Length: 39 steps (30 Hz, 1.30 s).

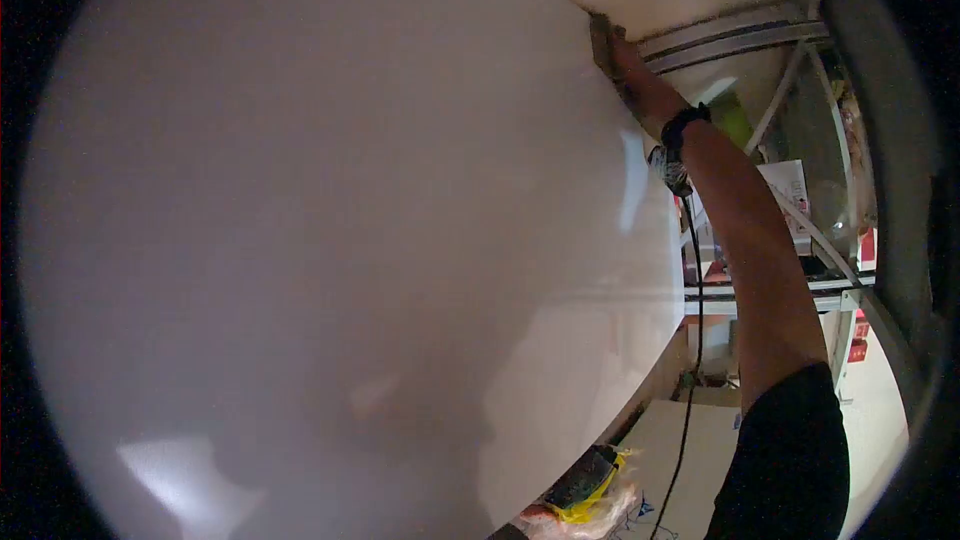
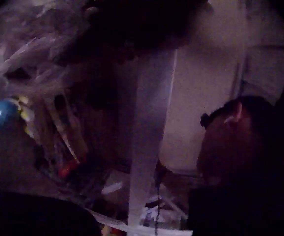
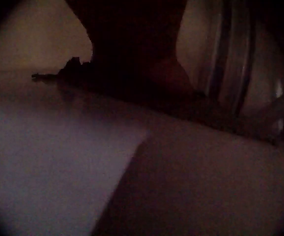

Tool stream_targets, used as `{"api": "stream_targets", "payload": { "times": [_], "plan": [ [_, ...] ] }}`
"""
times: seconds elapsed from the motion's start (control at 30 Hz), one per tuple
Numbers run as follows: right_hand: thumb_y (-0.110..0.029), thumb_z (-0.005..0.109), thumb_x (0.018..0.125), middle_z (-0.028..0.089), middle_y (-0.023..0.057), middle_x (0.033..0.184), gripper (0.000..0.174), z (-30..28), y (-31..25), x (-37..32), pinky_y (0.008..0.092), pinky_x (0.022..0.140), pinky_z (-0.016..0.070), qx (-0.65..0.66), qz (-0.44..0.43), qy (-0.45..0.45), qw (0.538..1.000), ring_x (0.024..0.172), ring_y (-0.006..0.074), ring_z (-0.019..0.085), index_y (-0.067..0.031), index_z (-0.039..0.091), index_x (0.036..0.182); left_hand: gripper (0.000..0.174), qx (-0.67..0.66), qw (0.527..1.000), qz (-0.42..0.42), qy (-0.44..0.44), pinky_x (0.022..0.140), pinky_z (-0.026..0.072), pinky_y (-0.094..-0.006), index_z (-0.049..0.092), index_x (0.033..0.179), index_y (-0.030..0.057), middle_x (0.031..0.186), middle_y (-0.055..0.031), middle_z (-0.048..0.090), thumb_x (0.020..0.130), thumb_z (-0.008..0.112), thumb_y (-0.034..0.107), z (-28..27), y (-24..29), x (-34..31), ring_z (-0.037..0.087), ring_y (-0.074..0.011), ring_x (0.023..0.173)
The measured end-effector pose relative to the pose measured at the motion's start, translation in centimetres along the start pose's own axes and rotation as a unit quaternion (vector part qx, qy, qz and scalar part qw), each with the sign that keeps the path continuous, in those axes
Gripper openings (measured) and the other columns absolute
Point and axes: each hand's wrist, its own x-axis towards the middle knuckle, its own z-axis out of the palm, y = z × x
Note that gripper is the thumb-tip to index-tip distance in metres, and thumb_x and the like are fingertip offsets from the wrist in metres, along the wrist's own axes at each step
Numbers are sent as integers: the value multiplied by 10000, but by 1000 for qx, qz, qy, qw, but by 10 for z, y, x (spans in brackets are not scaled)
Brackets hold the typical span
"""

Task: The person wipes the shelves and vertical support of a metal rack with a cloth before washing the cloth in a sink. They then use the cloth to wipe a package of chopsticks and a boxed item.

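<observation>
A broad pale flat surface [image 1: 330, 210] takes up most of the head view. My right arm stretches up along its side, and my right hand [image 1: 624, 58] is at the top edge, gripping a small grey-brown block [image 1: 601, 43] against the surface. In the right wrist view this hand is a dark outline over the pale surface, its fingers lost in shadow. My left hand [image 2: 137, 27] shows only as a dark shape at the top of the left wrist view; I cannot tell whether it holds anything. The head view does not include it.
A metal-framed rack [image 1: 740, 40] with boxes runs along the right side. From the wrist camera on my right arm hangs a black cable [image 1: 695, 320]. Plastic-wrapped things [image 1: 590, 490] lie below. The left wrist view shows a blue ball-like thing [image 2: 5, 114] among clutter and a person's head [image 2: 230, 142].
</observation>
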Motion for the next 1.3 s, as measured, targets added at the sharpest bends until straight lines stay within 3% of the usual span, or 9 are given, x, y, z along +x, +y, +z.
{"api": "stream_targets", "payload": {
  "times": [0.1,0.57,0.7,0.9,1.1,1.17,1.2,1.23,1.3],
  "plan": [
    [-474,309,955,431,37,1337,585,19,-43,8,306,997,345,-183,-178,-61,965,1201,145,411,-102,297,1406,397,-19,999,26,-17,990,389,-491,482,1148,41,1092,-132,541,902,510,352,-4,-4,-5,523,-297,1060],
    [-476,321,943,470,94,1313,587,247,-336,-53,338,950,403,-243,-368,-100,892,1141,208,494,-74,355,1370,409,-88,992,85,-31,970,417,-493,487,1135,42,1104,-139,538,890,526,368,-88,-29,-47,536,-301,1043],
    [-485,297,921,372,253,1356,662,342,-446,-145,421,1038,297,-270,-167,-41,948,1240,335,387,53,414,1288,500,-14,985,160,-69,772,489,-363,446,1167,-6,1022,-93,530,842,607,337,-37,-14,-85,544,-180,907],
    [-471,352,923,245,313,1394,711,354,-364,-273,440,1114,158,-270,-507,-27,818,1333,409,201,98,270,1341,398,55,978,175,-102,711,492,-291,482,1111,-35,1009,-110,541,871,602,258,-49,-13,-77,536,-150,857],
    [-345,396,926,54,224,1489,680,201,-168,-305,395,1126,48,-298,-185,-43,935,1388,344,32,4,99,1429,394,-3,978,187,-87,684,496,-304,458,1137,-6,1010,-94,533,871,604,246,-41,-16,-80,538,-149,828],
    [-382,428,915,353,152,1376,623,150,-67,-270,387,1067,252,-95,-224,66,968,1263,261,343,-12,266,1390,402,-13,979,177,-101,693,509,-320,436,1139,9,1019,-101,542,858,622,227,-41,-16,-77,570,-164,813],
    [-374,428,913,529,77,1137,562,135,-49,-251,340,840,433,88,-158,64,981,932,165,512,-45,340,1360,407,-19,977,183,-106,702,513,-324,431,1132,9,1017,-104,548,851,632,225,-40,-17,-80,583,-171,805],
    [-303,421,919,575,15,898,399,120,-58,-239,300,616,439,248,-109,-30,962,665,112,464,-66,502,1230,418,-13,981,163,-101,708,518,-325,430,1126,5,998,-103,559,844,642,230,-40,-15,-81,594,-177,803],
    [-265,400,916,610,38,854,329,109,-34,-165,302,609,462,284,-16,128,950,658,144,521,-69,597,1093,446,-10,984,139,-107,710,525,-323,427,1125,-2,958,-100,578,833,658,244,-39,-10,-82,608,-183,802]
  ]
}}
